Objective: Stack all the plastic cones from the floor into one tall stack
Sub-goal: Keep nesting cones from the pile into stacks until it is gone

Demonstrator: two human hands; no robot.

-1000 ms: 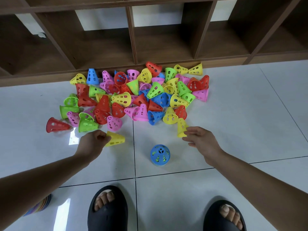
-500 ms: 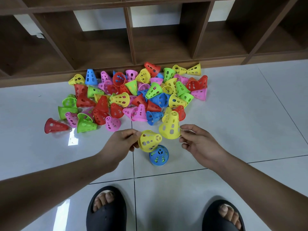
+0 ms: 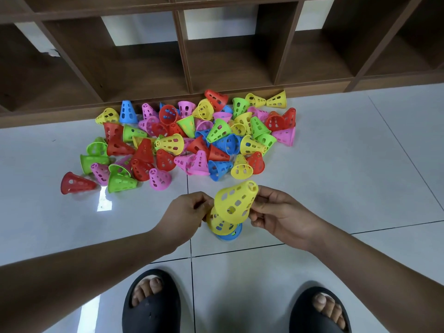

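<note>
Stacking is only just getting under way. A blue cone [image 3: 232, 234] is standing on the white tiled floor [image 3: 336, 188] in front of the person's feet. The left hand [image 3: 187, 212] is pinching a lower yellow cone [image 3: 219, 224] by its side and fitting it over the blue one. Whether it is sitting fully down cannot be told. The right hand [image 3: 278, 215] is gripping a second yellow cone [image 3: 234, 203] between thumb and fingers, tilted with its narrow tip pointing up and away, and is holding it just above the lower yellow cone.

At most two cones are forming the stack and a third is about to join. Nearly everything is still waiting: the big pile of cones [image 3: 187, 145], in red, green, pink, blue and yellow, is lying loose near the foot of the wooden shelf unit [image 3: 228, 63].

Compared with half a second earlier, the left hand's cone is sitting lower, covering most of the blue cone instead of floating beside its top. The right hand's cone is now directly over it rather than off to the side. A second earlier, both hands were down near the floor, each at a yellow cone at the pile's near edge.
</note>
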